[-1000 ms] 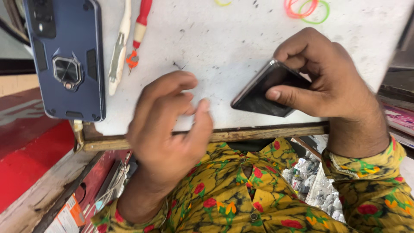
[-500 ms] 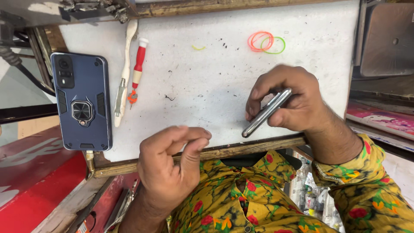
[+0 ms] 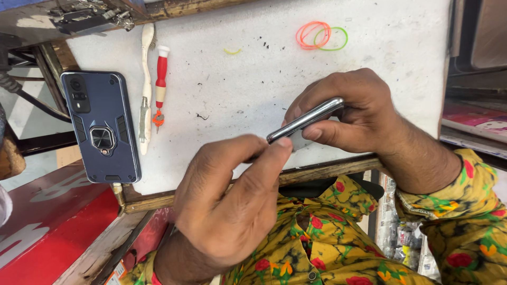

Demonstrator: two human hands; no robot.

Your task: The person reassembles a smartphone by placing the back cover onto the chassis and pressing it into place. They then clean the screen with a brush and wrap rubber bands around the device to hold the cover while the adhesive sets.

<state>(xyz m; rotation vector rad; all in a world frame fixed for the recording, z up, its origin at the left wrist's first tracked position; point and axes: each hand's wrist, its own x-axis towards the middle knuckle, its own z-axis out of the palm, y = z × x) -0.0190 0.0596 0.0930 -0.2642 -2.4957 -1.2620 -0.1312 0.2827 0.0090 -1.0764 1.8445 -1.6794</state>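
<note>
Centrally, a slim silver-edged phone [image 3: 306, 120] is held edge-up just above the near edge of the white tabletop [image 3: 253, 79], tilted so that its far end rises toward the right. The right hand [image 3: 354, 108] wraps its upper end, fingers curled over the top and thumb pressed along the underside. The left hand [image 3: 232, 200] pinches the lower end between thumb and forefinger; whether a small tool sits in that pinch cannot be told.

Judged from this grip, work on the phone's edge goes best with the right hand as the steady clamp and the left hand making small, controlled movements along the seam (a slip here would send the phone toward the wooden lip at the near edge).

Open room lies mainly in the middle of the tabletop, toward the far edge. At the left edge rest a dark blue phone in a rugged ring-stand case [image 3: 101, 126], a white toothbrush [image 3: 144, 89] and a red-and-white precision screwdriver [image 3: 160, 84], lying side by side. Near the far right corner lie orange and green rubber bands [image 3: 321, 36], well apart from both hands.
</note>
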